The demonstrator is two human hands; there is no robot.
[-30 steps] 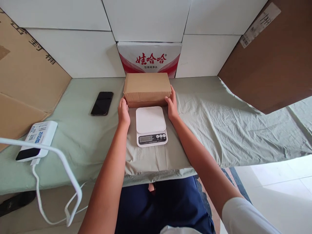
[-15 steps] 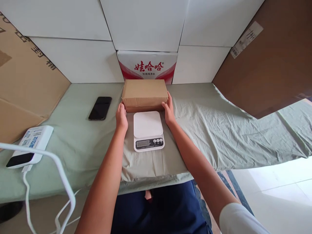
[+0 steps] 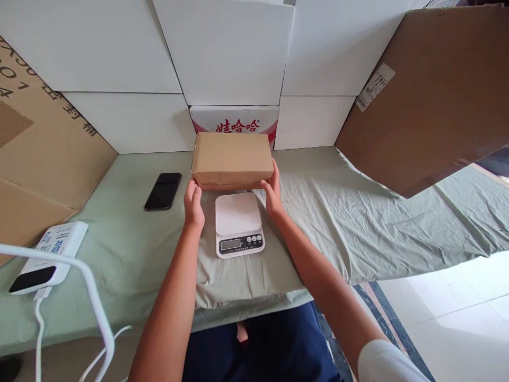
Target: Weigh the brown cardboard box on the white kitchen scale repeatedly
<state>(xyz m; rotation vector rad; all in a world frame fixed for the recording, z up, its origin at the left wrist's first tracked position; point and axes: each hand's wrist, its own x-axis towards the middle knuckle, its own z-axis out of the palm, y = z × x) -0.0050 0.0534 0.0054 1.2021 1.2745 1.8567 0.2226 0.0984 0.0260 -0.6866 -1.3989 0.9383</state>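
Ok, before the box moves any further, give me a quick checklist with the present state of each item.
1. Both hands on the cardboard box: left hand at its left end, right hand at its right end: ok.
2. Box closed: ok.
3. Box off the cloth: cannot tell; a gap seems to show under its front edge.
4. Scale platform bare: ok.
5. Scale display reading: cannot tell, too small.
6. Phone lies apart from box and scale: ok.
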